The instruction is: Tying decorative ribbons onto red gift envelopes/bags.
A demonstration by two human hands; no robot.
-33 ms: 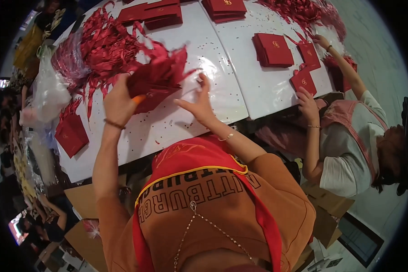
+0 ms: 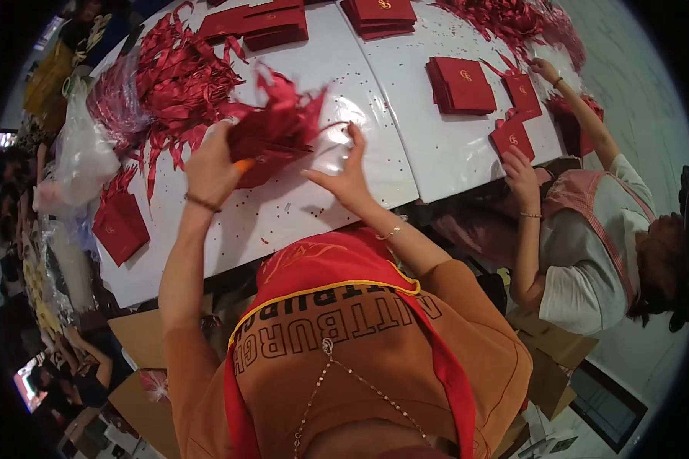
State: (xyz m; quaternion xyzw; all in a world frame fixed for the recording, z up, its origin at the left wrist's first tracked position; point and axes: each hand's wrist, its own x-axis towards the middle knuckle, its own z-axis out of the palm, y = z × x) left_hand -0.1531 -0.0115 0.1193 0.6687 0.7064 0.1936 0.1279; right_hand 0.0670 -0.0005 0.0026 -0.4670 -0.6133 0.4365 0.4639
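Note:
My left hand (image 2: 213, 168), with an orange cover on its thumb, is closed round a stack of small red gift bags (image 2: 264, 149). Loose red ribbons stick up from the stack, smeared by motion. Just to the right, my right hand (image 2: 344, 172) is raised with thumb and fingers apart, holding nothing. Beyond my left hand lies a tangled heap of red ribbons (image 2: 180, 76). Near the table's left edge rests a red gift bag with ribbons (image 2: 121, 229).
Stacks of flat red bags (image 2: 275, 23) lie on the white table (image 2: 360, 84), with another stack (image 2: 461, 86) to the right. At the right a co-worker's hand (image 2: 520, 180) touches a red bag (image 2: 511, 136). Clear plastic bags (image 2: 84, 153) hang at the left. Small specks dot the tabletop.
The stack in my left hand has shifted to the right, and its ribbons have swung. My right hand has moved slightly to the right and stays spread.

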